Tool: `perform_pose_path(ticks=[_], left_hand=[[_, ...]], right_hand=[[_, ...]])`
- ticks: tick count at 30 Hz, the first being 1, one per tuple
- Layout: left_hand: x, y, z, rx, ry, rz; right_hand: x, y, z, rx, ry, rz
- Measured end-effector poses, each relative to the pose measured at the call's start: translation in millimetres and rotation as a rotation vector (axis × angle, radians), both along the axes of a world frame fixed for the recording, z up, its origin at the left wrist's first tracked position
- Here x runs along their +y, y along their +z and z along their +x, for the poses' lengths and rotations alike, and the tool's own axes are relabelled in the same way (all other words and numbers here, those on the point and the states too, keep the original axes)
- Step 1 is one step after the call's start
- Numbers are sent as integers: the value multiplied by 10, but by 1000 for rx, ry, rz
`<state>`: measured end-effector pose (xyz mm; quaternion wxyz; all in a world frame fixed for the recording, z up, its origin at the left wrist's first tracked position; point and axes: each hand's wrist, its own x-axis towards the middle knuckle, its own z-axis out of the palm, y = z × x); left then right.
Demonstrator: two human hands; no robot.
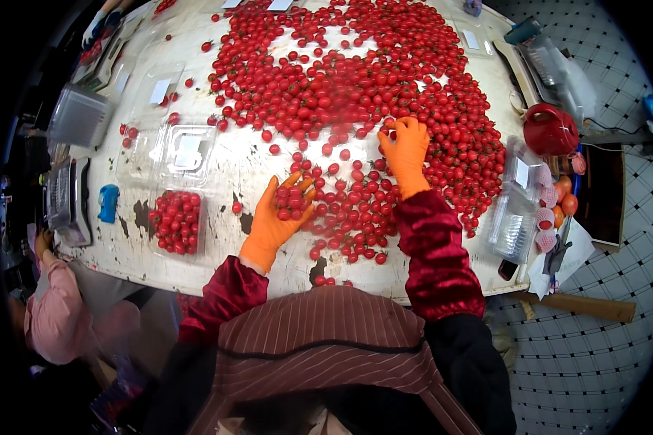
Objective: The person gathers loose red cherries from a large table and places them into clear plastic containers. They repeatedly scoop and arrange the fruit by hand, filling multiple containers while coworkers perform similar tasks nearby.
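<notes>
My left hand (275,223), in an orange glove, is palm up and cups a small cluster of cherry tomatoes (291,202). Orange-gloved too, my right hand (408,155) reaches over the near edge of a large spread of cherry tomatoes (326,89). Its thumb and fingers curl around a red tomato; whether they grip it is unclear. Between my hands lies a looser group of cherry tomatoes (356,209), some with green stems. Left of my left hand, a clear plastic clamshell base (200,239) is filled with cherry tomatoes. Its transparent lid seems folded back behind it.
Left are another clear clamshell (137,157), stacked containers (81,117), a weighing scale (81,201) and a blue tape dispenser (108,203). A co-worker's pink sleeve (57,310) is beside the table. Right are clamshells (514,223), a red jug (550,130), larger tomatoes (569,204) and a phone (507,269).
</notes>
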<state>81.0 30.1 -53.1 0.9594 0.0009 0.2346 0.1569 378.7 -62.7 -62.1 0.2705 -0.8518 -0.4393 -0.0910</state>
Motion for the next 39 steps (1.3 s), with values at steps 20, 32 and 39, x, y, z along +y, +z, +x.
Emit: perform_pose_path(ticks=[20,32,39], left_hand=[[-409,-269,-3341,306,334,269],[-594,-891,-5149,1323,-32,494],[-438,-8,-3488,1181,-593,1120]], right_hand=[[-748,348,-1068,483,329,-84],[-730,-118,-1473,-30,380,-264],[-797,-205,-1464,-20,336,-201]])
